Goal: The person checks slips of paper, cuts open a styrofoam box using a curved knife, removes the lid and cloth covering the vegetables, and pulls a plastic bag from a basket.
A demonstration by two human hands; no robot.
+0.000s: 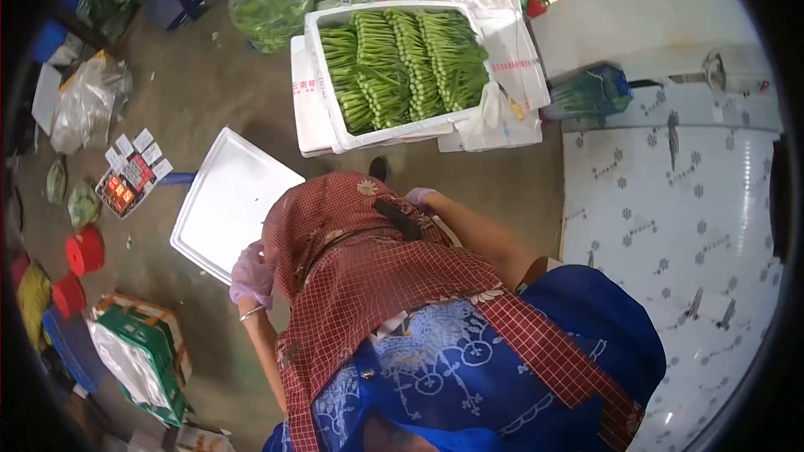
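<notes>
My left hand (252,276), in a thin translucent glove, is beside the left edge of my red checked apron (360,230). Its fingers are curled at the cloth, and what they hold, if anything, is hidden. Close by that hand lies a white foam lid or shallow tray (234,197), resting on a scale whose display (121,192) shows red digits. My right hand (421,196), gloved too, is at the far side of the apron near a dark strap-like piece (398,219); its fingers are mostly hidden. Ahead stands a white foam box (339,138) packed with green stem vegetables (389,67) in rows.
A yellow-handled knife (512,105) lies at the box's right corner. Bagged greens (276,4) stand behind it. A white patterned surface (670,201) runs along the right. On the left are red round containers (85,251), a green crate (138,360) and plastic bags (88,105).
</notes>
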